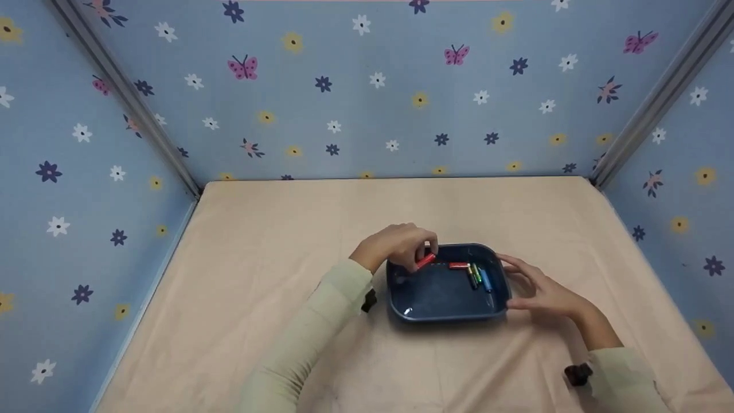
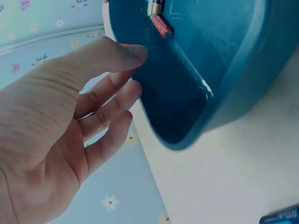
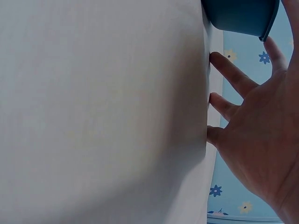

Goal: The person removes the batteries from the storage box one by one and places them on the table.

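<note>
A dark blue tray (image 1: 447, 315) stands on the cloth. Over its back left corner, the left hand (image 1: 398, 246) pinches a red battery (image 1: 425, 261) between thumb and fingers; in the left wrist view the hand (image 2: 70, 102) mostly hides that battery. Inside the tray towards the right lie another red battery (image 1: 459, 265), a blue battery (image 1: 486, 280) and green and black ones between them. The right hand (image 1: 545, 292) is spread at the tray's right side, fingertips at the rim; in the right wrist view the hand (image 3: 261, 112) has its fingers apart beside the tray (image 3: 243, 16).
A peach cloth (image 1: 275, 252) covers the table, with folds near the front. Flowered blue panels (image 1: 355, 115) enclose the back and both sides. A dark blue battery (image 2: 282, 215) lies on the cloth outside the tray, at the left wrist view's lower right corner.
</note>
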